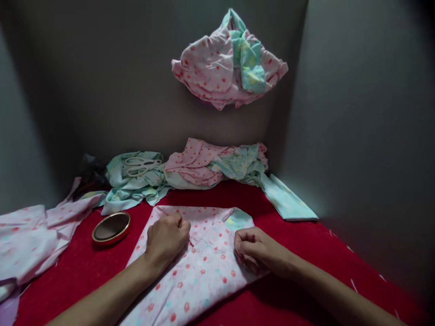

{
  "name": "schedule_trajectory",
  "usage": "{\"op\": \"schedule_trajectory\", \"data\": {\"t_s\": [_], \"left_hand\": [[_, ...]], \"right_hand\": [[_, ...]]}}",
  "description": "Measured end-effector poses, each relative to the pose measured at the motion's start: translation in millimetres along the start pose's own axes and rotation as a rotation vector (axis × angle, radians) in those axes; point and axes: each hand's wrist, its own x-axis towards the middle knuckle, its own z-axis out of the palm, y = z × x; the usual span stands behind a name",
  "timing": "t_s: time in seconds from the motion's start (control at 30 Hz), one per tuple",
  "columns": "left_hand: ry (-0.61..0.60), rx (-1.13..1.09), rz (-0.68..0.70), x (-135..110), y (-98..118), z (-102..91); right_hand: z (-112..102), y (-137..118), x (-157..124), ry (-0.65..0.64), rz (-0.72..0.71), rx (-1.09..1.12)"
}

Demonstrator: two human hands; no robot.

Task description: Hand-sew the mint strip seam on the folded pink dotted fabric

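Note:
A piece of pink cloth with small red flowers point(204, 271) lies spread in front of me, a mint-green patch point(239, 218) at its far right corner. My left hand point(168, 236) is closed in a fist over the cloth's left part; its fingers hide whatever they grip. A short dark red line, perhaps thread, shows on the cloth beside that fist. Over the right edge of the cloth, my right hand point(253, 249) is closed, thumb and fingertips pressed together. Anything between those fingertips is too small or hidden to make out.
A round gold-rimmed dish point(111, 227) sits left on the red cover point(299, 253). Behind lie white-handled scissors point(142, 165) on crumpled green cloth point(124, 194), pink cloth point(193, 160) and folded mint cloth point(288, 199). More pink cloth point(30, 235) lies left; a sewn piece point(210, 68) hangs on the wall.

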Motion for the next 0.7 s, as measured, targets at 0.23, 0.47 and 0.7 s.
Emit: {"op": "schedule_trajectory", "data": {"t_s": [0.23, 0.47, 0.7], "left_hand": [[-0.028, 0.198, 0.042, 1, -1, -0.5], [-0.073, 0.267, 0.075, 0, -3, 0.9], [-0.081, 0.282, 0.095, 1, -5, 2.4]], "right_hand": [[3, -1, -3, 0.0, 0.019, -0.091], [6, 0, -2, 0.004, 0.055, -0.209], [16, 0, 11, 0.151, 0.099, -0.524]]}}
